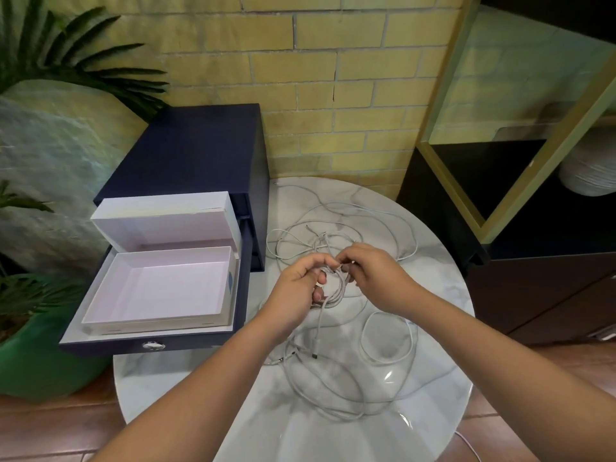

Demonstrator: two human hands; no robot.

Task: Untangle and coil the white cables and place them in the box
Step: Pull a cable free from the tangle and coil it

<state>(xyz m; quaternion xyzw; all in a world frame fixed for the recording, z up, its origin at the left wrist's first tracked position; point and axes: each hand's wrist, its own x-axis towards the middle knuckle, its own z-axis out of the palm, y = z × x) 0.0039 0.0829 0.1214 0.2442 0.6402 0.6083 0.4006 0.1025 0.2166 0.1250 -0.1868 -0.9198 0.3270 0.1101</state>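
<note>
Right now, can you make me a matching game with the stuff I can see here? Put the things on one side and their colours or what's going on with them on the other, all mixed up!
Things:
1. white box
2. white cables
3. plant pot
4. drawer cabinet

Colour or state:
A. green
B. open and empty
C. dark blue, drawer pulled out
D. gripped by the left hand and right hand

Right pairs: 1-B, 2-D, 3-A, 4-C.
</note>
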